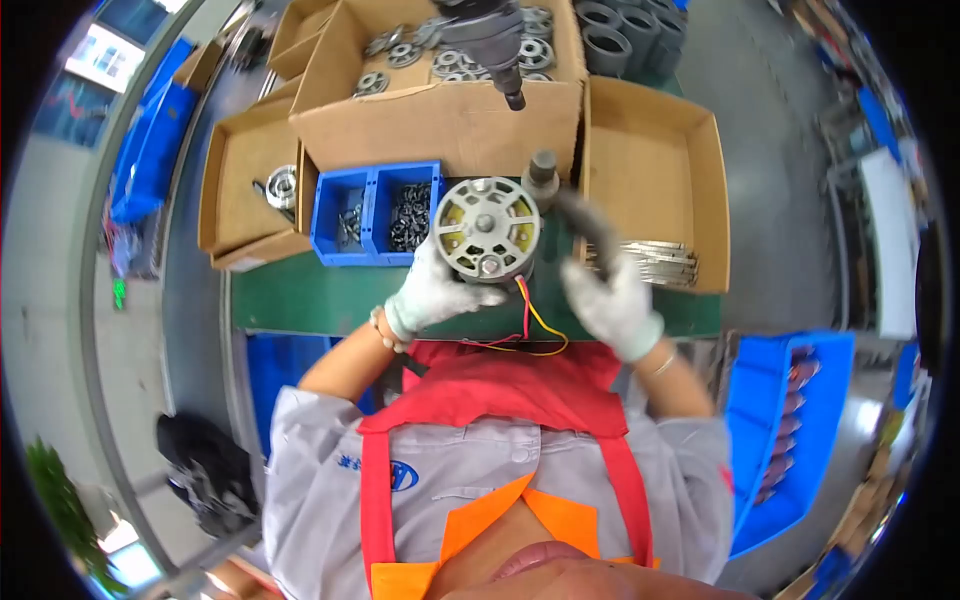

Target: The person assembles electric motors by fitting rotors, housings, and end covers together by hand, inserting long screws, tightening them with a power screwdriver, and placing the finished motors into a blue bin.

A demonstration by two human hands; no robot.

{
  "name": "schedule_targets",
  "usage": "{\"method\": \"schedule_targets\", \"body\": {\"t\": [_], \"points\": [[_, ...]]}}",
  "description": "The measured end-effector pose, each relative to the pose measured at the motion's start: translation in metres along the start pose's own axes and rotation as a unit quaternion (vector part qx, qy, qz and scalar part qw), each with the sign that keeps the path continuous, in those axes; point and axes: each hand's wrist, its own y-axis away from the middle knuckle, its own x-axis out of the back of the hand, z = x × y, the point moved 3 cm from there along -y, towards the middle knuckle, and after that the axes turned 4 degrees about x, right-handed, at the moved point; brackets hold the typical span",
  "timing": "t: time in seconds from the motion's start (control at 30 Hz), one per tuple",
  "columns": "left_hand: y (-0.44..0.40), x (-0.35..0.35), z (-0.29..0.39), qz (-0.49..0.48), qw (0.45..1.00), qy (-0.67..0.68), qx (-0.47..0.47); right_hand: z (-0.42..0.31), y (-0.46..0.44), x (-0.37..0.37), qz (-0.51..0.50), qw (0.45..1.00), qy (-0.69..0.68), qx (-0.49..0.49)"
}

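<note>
At bench point(300, 300), left hand point(438, 292) cupping motor point(487, 225) from lower left, right hand point(612, 308) clasping blurred tool point(590, 220)

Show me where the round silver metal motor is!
In the head view, the round silver metal motor is in the upper middle, held by the white-gloved left hand, just right of the blue plastic bins.

Both forearms point(345, 365) reach forward, left hand point(435, 292) curled, right hand point(612, 305) blurred, perhaps partly closed.
</note>
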Motion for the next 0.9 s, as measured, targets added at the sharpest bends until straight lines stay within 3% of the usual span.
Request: {"method": "schedule_targets", "body": {"t": [0.03, 0.07, 0.1, 0.17, 0.2, 0.23, 0.3, 0.33, 0.37, 0.43, 0.47, 0.5, 0.53, 0.57, 0.63, 0.7, 0.77, 0.8, 0.83, 0.87, 0.9], "points": [[-0.007, -0.004, 0.005, -0.02, 0.998, 0.05, 0.038, 0.001, 0.016, -0.014, -0.048, 0.993, 0.003, -0.11], [-0.008, -0.003, 0.012, -0.029, 0.997, 0.028, 0.069, 0.019, 0.029, -0.034, -0.042, 0.991, -0.076, -0.098], [-0.014, -0.002, 0.014, -0.052, 0.995, -0.003, 0.08, 0.041, 0.045, -0.05, -0.033, 0.994, 0.051, -0.095], [-0.025, -0.005, 0.016, 0.01, 0.984, -0.172, -0.05, 0.044, 0.036, -0.054, -0.011, 0.993, 0.017, -0.119], [-0.028, -0.009, 0.02, 0.043, 0.988, -0.125, -0.078, 0.033, 0.029, -0.051, -0.007, 0.991, 0.038, -0.131], [-0.027, -0.008, 0.027, 0.061, 0.98, -0.177, -0.063, 0.027, 0.025, -0.05, -0.014, 0.992, 0.046, -0.116], [-0.018, -0.009, 0.031, 0.066, 0.991, -0.081, -0.083, 0.009, 0.014, -0.048, 0.008, 0.996, -0.006, -0.085], [-0.009, -0.003, 0.039, 0.058, 0.985, -0.108, -0.125, -0.012, 0.007, -0.045, 0.014, 1.0, 0.017, 0.006], [0.008, -0.003, 0.061, 0.047, 0.985, -0.059, -0.155, -0.019, 0.006, -0.044, 0.026, 0.998, 0.049, -0.005], [0.036, 0.017, 0.067, 0.052, 0.961, -0.158, -0.221, -0.05, -0.005, -0.034, -0.019, 0.993, -0.106, -0.039], [0.049, 0.026, 0.066, 0.072, 0.986, 0.014, -0.147, -0.054, -0.005, -0.031, -0.008, 0.979, -0.187, -0.08], [0.06, 0.029, 0.069, 0.083, 0.985, 0.004, -0.15, -0.047, -0.006, -0.028, -0.026, 0.985, -0.134, -0.109], [0.068, 0.029, 0.07, 0.019, 0.975, 0.184, -0.12, -0.027, 0.004, -0.031, -0.087, 0.967, -0.183, -0.156], [0.077, 0.03, 0.071, -0.046, 0.928, 0.359, -0.09, -0.012, 0.016, -0.042, -0.152, 0.94, -0.228, -0.202], [0.1, 0.049, 0.062, 0.002, 0.923, 0.365, -0.123, -0.038, 0.02, -0.082, -0.304, 0.869, -0.378, -0.094], [0.125, 0.065, 0.054, 0.053, 0.911, 0.379, -0.156, -0.067, 0.023, -0.11, -0.441, 0.752, -0.296, -0.392], [0.153, 0.082, 0.047, 0.135, 0.908, 0.37, -0.147, -0.063, 0.026, -0.138, -0.464, 0.756, -0.286, -0.363], [0.168, 0.09, 0.04, 0.167, 0.899, 0.369, -0.167, -0.064, 0.019, -0.152, -0.479, 0.851, -0.096, -0.194], [0.183, 0.106, 0.023, 0.192, 0.893, 0.366, -0.179, -0.071, 0.011, -0.168, -0.456, 0.886, 0.088, -0.002], [0.203, 0.126, -0.007, 0.25, 0.868, 0.389, -0.18, -0.086, 0.009, -0.189, -0.385, 0.893, 0.165, 0.165], [0.221, 0.146, -0.034, 0.301, 0.841, 0.413, -0.178, -0.086, 0.011, -0.207, -0.405, 0.866, 0.239, 0.169]]}}
